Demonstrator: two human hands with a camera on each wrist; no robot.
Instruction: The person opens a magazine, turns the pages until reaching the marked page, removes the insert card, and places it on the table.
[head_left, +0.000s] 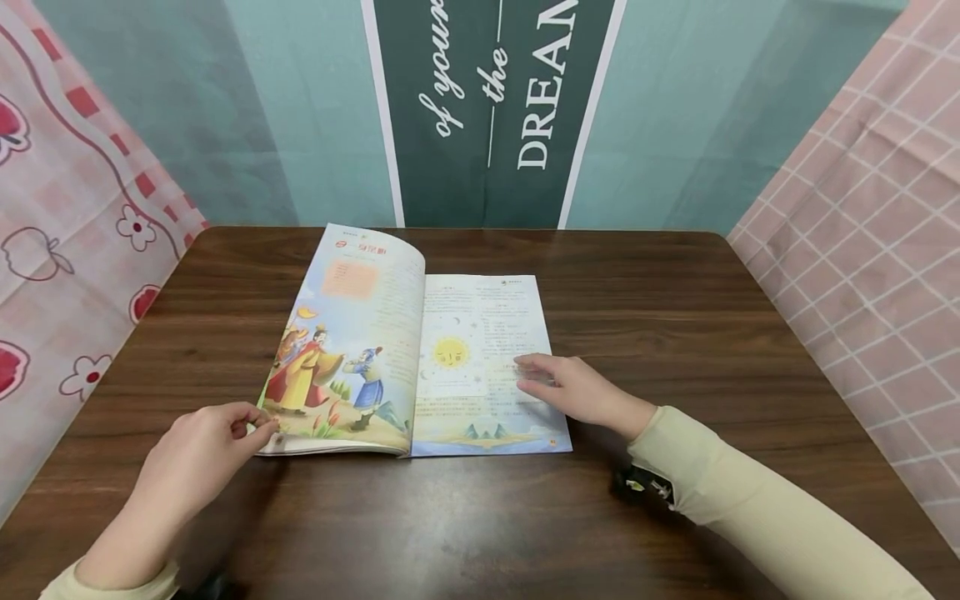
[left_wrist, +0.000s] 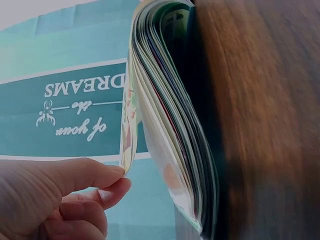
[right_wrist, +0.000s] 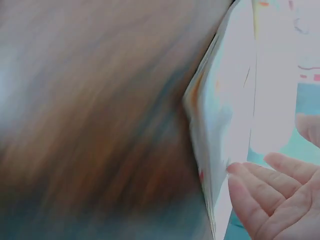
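An illustrated book [head_left: 491, 417] lies spread on the table, its left page [head_left: 397, 333] showing robed figures and its right page a smiling sun. At the lower left corner, my left hand [head_left: 191, 458] pinches the edge of a page. The left wrist view shows that page [left_wrist: 128, 135] between thumb and forefinger, lifted away from the thick stack of pages [left_wrist: 167, 100] beneath. My right hand [head_left: 581, 390] hovers around the right page's outer edge with its fingers loosely extended, holding nothing. Seen from the right wrist, its fingertips [right_wrist: 240, 172] are close to the book's surface.
Dark wood tabletop [head_left: 675, 333] surrounds the book. Behind it hangs a teal cloth [head_left: 315, 108] with printed words. A pink checked cloth [head_left: 862, 208] borders the right side, and a fruit-and-flower patterned cloth [head_left: 67, 217] the left.
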